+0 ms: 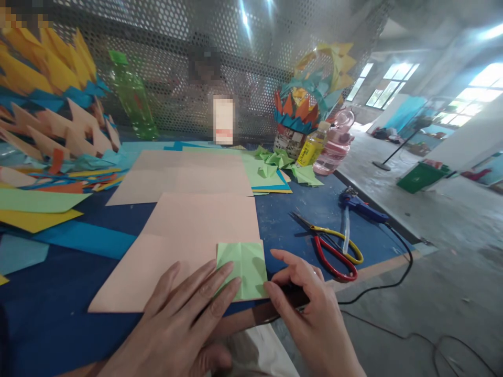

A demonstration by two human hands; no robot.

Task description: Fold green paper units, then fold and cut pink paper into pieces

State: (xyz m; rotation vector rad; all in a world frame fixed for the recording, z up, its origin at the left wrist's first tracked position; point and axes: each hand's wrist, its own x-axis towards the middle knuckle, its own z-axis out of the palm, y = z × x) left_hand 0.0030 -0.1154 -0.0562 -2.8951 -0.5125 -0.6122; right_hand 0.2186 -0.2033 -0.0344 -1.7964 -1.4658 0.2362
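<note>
Inside a workshop with a concrete floor, at a blue-topped table backed by a perforated metal panel. Seemingly at a lining-up step: squaring a creased green paper square to the near right corner of a peach paper sheet, under the left fingertips and just left of the right thumb. Pinning with the left hand, fanned flat over square and sheet; framing the square's right edge with the right hand, thumb and index finger parted. Likely calls next for steady pressure from the left and a small nudge from the right, edges kept flush. Beyond the right hand, well off to its right, scissors beside a blue glue gun.

Cannot see the square's lower left corner beneath the left fingers. Cannot tell contact from a narrow gap at the right thumb tip, nor name the dark shape within that hand's curl. Shows only part of the pointed paper crowns, cut off far beyond the left hand.
</note>
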